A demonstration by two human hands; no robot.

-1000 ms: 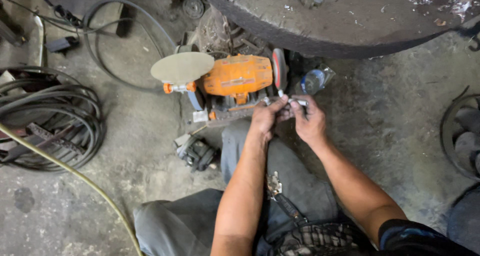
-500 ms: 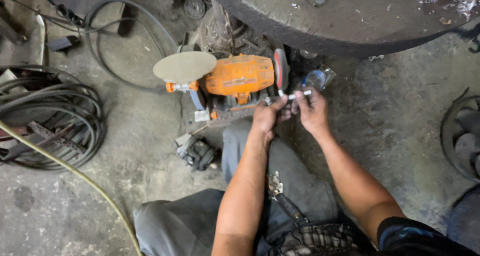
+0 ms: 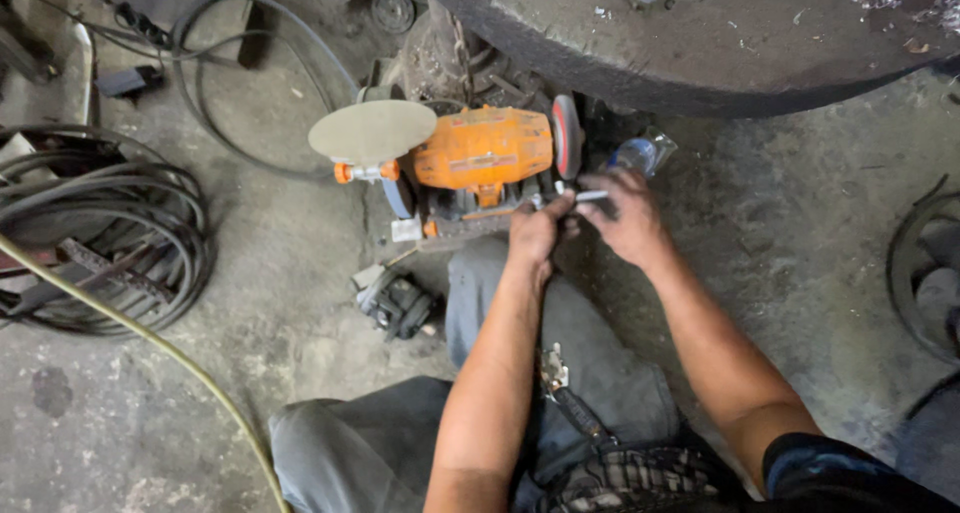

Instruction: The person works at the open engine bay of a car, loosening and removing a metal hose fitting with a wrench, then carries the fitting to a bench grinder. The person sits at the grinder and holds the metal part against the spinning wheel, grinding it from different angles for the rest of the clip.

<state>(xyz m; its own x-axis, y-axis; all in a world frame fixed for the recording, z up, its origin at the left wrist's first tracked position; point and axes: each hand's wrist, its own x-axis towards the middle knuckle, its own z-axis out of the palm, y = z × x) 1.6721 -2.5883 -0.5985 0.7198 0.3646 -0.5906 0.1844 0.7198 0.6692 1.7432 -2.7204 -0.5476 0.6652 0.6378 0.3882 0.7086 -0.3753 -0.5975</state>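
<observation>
An orange bench grinder stands on the concrete floor in front of my knees, with a flat tan disc on its left end and a red-rimmed grinding wheel on its right end. My left hand and my right hand together pinch a small thin metal piece just below the grinding wheel. Whether the piece touches the wheel I cannot tell. A clear plastic bottle lies just behind my right hand.
A big dark round slab overhangs the top of the view. Coiled black hoses and a yellow hose lie at left. A small dark motor part sits beside my left knee. A curved dark rim is at right.
Both hands have shifted slightly up and nearer the grinding wheel, still holding the small metal piece. The grinder has not moved.
</observation>
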